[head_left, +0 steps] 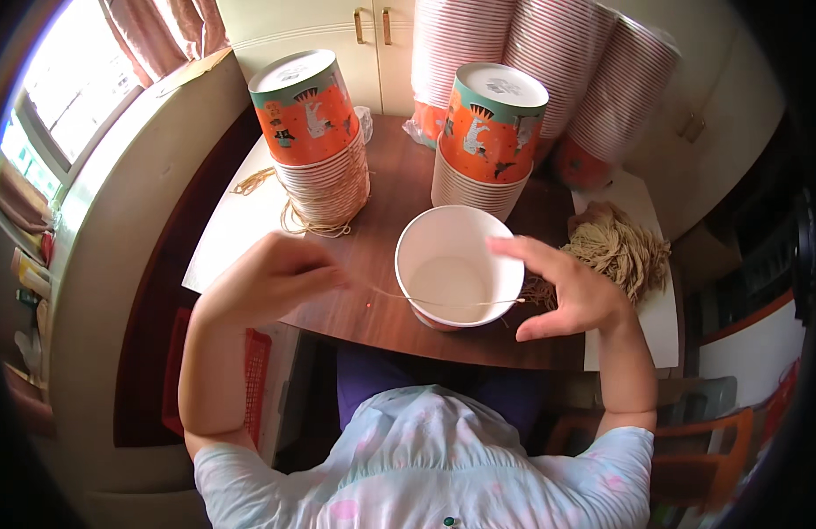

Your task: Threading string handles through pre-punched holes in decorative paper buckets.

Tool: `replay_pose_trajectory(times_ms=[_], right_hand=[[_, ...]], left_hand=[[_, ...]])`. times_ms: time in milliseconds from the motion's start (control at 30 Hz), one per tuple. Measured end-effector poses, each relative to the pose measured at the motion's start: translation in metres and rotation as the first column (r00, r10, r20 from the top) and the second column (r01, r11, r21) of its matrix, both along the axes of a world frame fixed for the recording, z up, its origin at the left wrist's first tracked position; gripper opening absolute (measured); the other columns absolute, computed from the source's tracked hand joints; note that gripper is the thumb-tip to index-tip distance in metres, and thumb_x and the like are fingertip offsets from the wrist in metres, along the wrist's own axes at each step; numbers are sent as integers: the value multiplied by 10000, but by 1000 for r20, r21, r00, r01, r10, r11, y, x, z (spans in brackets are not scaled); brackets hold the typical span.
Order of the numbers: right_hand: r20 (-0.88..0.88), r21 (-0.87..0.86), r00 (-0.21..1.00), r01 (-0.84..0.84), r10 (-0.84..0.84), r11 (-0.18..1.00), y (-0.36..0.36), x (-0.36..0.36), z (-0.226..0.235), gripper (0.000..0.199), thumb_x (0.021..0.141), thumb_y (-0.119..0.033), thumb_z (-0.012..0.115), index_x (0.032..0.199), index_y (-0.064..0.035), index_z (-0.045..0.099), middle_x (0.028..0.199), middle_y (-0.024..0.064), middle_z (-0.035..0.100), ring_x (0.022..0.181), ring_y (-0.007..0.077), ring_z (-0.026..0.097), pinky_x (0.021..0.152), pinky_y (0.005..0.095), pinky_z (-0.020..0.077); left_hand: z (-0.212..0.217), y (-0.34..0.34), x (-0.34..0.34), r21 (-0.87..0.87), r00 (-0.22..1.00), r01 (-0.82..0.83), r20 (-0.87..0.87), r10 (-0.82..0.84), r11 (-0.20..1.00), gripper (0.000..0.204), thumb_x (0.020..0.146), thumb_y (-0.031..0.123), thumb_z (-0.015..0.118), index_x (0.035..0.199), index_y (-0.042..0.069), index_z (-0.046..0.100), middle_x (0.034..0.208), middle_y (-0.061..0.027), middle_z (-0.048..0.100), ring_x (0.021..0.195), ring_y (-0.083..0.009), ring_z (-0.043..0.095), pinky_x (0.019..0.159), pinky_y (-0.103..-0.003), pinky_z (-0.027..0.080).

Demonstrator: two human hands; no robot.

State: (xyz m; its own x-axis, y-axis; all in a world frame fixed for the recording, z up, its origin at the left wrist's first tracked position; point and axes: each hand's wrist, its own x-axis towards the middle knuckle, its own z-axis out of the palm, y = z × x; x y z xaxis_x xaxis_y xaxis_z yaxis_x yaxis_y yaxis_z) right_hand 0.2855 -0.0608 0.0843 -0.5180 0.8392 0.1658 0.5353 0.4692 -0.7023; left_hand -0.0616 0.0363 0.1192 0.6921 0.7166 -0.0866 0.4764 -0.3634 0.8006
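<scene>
A white-lined paper bucket (452,264) stands upright, mouth up, near the table's front edge. A thin tan string (461,304) stretches across the near part of its mouth. My left hand (280,275), somewhat blurred, is left of the bucket, its fingertips pinched together on the string. My right hand (573,286) is at the bucket's right side, thumb and fingers spread apart, fingertips by the rim. One string end lies in the gap between that thumb and the fingers.
Two stacks of upside-down orange and green paper buckets, a left stack (315,141) wound with strings and a right stack (487,141), stand on the brown table (386,176). Tall plastic-wrapped bucket stacks (549,70) rise behind. A tan string bundle (621,247) lies at right.
</scene>
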Motion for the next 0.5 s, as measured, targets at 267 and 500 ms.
replay_pose_trajectory(times_ms=[267, 500], right_hand=[[-690, -330, 709, -128, -146, 935, 42, -83, 19, 371, 937, -140, 596, 1244, 36, 483, 1059, 75, 633, 959, 104, 594, 853, 243, 472], [-363, -166, 844, 358, -395, 919, 38, -38, 5, 144, 928, -135, 611, 865, -6, 622, 783, -40, 598, 744, 24, 514, 669, 202, 444]], left_hand=[[12, 25, 92, -99, 978, 181, 120, -169, 978, 301, 913, 277, 585, 846, 4, 694, 652, -27, 602, 604, -79, 535, 564, -253, 431], [-30, 34, 65, -416, 956, 244, 252, -147, 876, 318, 944, 314, 583, 880, 26, 700, 663, 39, 564, 621, -41, 495, 596, -198, 414]])
